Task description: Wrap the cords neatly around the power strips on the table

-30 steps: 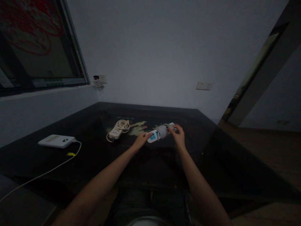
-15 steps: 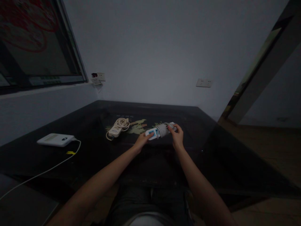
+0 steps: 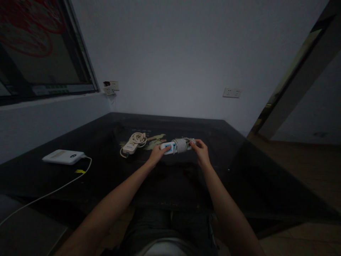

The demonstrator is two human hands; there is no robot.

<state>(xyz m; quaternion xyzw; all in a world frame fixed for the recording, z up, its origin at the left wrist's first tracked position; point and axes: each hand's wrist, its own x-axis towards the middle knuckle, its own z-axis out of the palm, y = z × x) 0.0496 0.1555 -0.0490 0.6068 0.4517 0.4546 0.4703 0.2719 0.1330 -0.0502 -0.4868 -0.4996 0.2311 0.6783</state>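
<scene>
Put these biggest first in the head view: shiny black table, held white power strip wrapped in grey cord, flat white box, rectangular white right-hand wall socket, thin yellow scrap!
Black table
White power strip and white box: look alike, strip's ends partly covered, so unsure
White wall socket
Yellow scrap

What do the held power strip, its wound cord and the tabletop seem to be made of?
Power strip: probably hard plastic; smooth white body, blue socket faces. Cord: likely rubbery plastic sheathing, matte, bent into tight coils. Tabletop: glossy black, faintly reflective; glass or lacquer, unclear.
</scene>
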